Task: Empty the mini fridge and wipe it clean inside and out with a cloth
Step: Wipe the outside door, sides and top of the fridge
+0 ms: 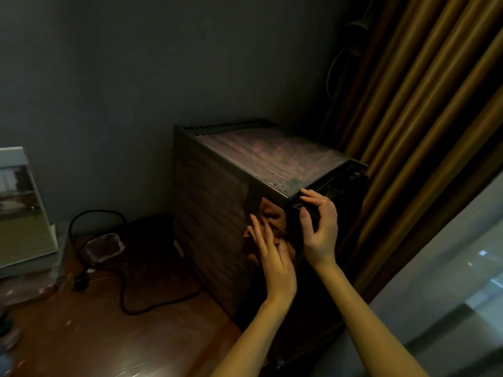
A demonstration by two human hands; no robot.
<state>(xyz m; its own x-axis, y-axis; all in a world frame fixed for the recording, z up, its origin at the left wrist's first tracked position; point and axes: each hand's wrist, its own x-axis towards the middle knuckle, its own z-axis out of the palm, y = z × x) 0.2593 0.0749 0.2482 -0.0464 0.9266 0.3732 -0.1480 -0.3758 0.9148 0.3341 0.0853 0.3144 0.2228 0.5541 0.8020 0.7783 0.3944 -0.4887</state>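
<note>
left hand (275, 257): flat, fingers straight, pressing brown cloth (273, 213) against side of mini fridge (217, 200). right hand (319, 229): fingers curved at top front edge; grasp cannot be told. black cable (152, 303) left of fridge; gold curtain (422, 104) behind.

wooden surface (81, 336) | mini fridge (217, 213) | black cable (130, 312) | clear tub (104, 246)

Rust-brown cloth (275, 221) — dark (striped) fridge (217, 213), gold curtain (435, 104)
</note>
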